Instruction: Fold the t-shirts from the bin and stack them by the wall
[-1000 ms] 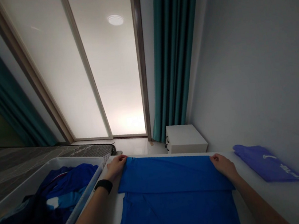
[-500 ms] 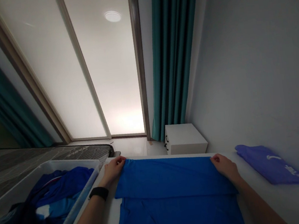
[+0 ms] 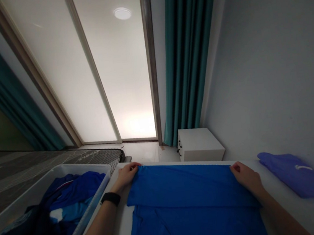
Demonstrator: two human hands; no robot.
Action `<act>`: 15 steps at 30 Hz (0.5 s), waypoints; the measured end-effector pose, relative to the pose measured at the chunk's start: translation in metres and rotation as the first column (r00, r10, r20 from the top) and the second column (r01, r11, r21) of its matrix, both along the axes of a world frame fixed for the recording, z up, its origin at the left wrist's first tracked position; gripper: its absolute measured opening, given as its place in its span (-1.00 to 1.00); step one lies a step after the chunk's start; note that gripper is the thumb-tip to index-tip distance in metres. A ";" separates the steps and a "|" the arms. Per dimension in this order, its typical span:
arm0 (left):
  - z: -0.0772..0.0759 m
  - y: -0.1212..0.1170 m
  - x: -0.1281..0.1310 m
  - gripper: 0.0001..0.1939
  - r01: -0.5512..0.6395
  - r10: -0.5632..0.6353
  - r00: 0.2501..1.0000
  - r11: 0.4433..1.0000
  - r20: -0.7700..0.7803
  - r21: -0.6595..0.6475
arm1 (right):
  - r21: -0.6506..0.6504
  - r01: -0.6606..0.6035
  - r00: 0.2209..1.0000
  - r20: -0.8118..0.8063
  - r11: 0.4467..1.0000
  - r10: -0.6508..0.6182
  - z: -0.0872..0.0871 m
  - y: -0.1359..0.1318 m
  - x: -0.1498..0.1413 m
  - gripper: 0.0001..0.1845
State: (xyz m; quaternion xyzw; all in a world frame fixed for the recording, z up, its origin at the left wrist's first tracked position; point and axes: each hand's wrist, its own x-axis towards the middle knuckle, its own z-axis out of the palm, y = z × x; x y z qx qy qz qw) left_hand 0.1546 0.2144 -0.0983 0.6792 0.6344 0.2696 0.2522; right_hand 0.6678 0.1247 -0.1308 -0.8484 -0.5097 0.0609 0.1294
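Observation:
A blue garment (image 3: pixel 193 220) lies spread on a white table (image 3: pixel 120 230), its far part folded back over itself in a wide band. My left hand (image 3: pixel 128 174) pinches the far left corner of that band; a black band circles the wrist. At the far right corner my right hand (image 3: pixel 246 175) has its thumb and fingers closed on the fabric. The garment's near end runs out of view at the bottom. Whether it is a shirt, I cannot tell.
On the left stands a white plastic bin (image 3: pixel 81 227) of blue and dark clothes. A folded purple cloth piece (image 3: pixel 300 175) with white print lies at the right by the wall. Beyond the table are a white cabinet (image 3: pixel 199 142) and a grey mattress (image 3: pixel 64 156).
The whole view has shifted slightly, so everything appears a little further right. Both hands keep their hold on the garment's far corners, and the fold looks the same.

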 end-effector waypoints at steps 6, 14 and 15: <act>-0.005 0.000 -0.003 -0.72 0.040 -0.042 0.997 0.999 0.070 0.030 | 0.017 0.009 1.000 0.024 1.000 -0.010 -0.002 -0.001 0.000 -0.73; -0.010 0.005 -0.001 -0.74 -0.108 0.104 0.994 0.989 0.042 0.097 | 0.034 0.035 0.996 0.082 0.999 -0.038 -0.003 -0.004 0.003 -0.68; -0.011 0.005 0.000 -0.75 -0.127 0.125 0.992 0.987 0.027 0.101 | 0.033 0.028 0.996 0.089 0.999 -0.031 -0.003 -0.004 0.003 -0.67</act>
